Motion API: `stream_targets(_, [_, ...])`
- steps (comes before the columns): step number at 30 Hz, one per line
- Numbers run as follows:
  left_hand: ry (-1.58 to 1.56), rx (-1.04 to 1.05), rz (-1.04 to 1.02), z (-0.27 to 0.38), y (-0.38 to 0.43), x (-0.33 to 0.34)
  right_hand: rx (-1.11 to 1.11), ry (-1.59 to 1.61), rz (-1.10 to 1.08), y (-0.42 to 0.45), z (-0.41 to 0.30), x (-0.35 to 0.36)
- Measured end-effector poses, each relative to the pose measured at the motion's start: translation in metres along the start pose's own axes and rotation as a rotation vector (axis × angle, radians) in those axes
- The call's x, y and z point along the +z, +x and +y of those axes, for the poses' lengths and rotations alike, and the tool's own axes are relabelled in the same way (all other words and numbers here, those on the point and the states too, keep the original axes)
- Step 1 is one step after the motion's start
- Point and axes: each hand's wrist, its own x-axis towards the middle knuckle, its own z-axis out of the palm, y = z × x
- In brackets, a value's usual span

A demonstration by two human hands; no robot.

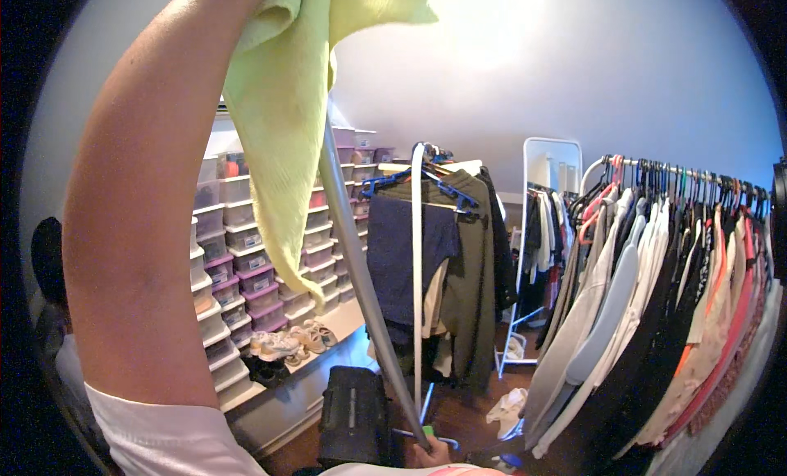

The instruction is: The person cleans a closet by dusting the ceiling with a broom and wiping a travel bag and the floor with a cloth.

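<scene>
My left arm rises along the left side and leaves through the top edge, so the left hand is out of view. Beside the forearm hangs a yellow-green cloth, its folds around the upper part of a grey metal pole. The pole slants down to the bottom centre, where my right hand is closed around its lower part. A bit of green shows on the pole just above that hand. How the cloth is held at the top cannot be seen.
Stacked clear shoe boxes line the left wall, with sneakers on the ledge. A black case stands below. Clothes racks with hanging garments and a white-framed mirror are ahead and right. A person partly shows far left.
</scene>
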Motion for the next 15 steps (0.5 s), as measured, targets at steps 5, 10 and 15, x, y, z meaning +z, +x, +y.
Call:
stream_targets(5, [-0.223, 0.061, -0.353, 0.024, -0.034, -0.012, -0.07, -0.209, 0.05, 0.015, -0.006, -0.002])
stream_targets(10, [-1.11, 0.333, -0.8, -0.02, -0.025, 0.021, -0.1, -0.173, 0.183, 0.016, -0.019, -0.001])
stream_targets(15, [-0.831, 0.203, -0.627, -0.012, -0.044, 0.003, -0.11, -0.188, 0.178, 0.01, -0.018, -0.008])
